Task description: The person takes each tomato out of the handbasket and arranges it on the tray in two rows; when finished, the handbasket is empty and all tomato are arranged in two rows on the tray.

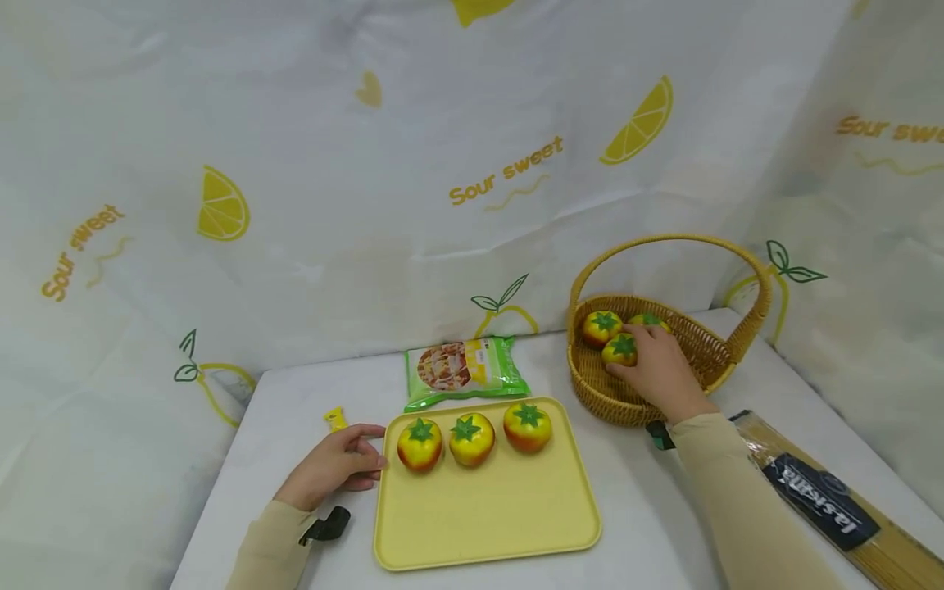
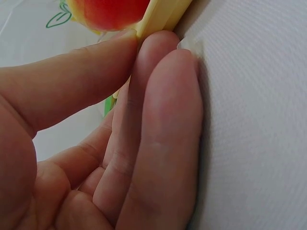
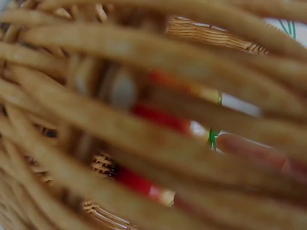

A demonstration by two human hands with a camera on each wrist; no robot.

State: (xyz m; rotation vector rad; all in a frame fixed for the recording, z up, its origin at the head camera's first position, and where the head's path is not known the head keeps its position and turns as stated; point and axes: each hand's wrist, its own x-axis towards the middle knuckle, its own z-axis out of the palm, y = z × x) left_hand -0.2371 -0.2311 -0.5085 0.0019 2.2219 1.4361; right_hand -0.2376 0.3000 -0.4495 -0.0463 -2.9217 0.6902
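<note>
My left hand point(image 1: 335, 469) pinches the left rim of a yellow tray point(image 1: 487, 516), thumb on the edge and fingers against its outer side in the left wrist view. Three yellow-red tomatoes with green star-shaped tops stand along the tray's back: a left one point(image 1: 419, 447), a middle one point(image 1: 472, 440) and a right one point(image 1: 528, 428). Inside the wicker basket point(image 1: 612, 406), my right hand point(image 1: 662, 369) grips a tomato point(image 1: 619, 350) between thumb and fingers. Two more lie behind it, one tomato point(image 1: 601, 328) at left and another point(image 1: 650, 320) partly hidden. Basket weave blocks most of the right wrist view.
A green-edged food packet point(image 1: 460, 370) lies behind the tray. Near my left hand is a small yellow object point(image 1: 335, 419). A pack of spaghetti point(image 1: 826, 500) lies to the right of my right forearm. The basket's tall handle point(image 1: 667, 238) arches over its opening.
</note>
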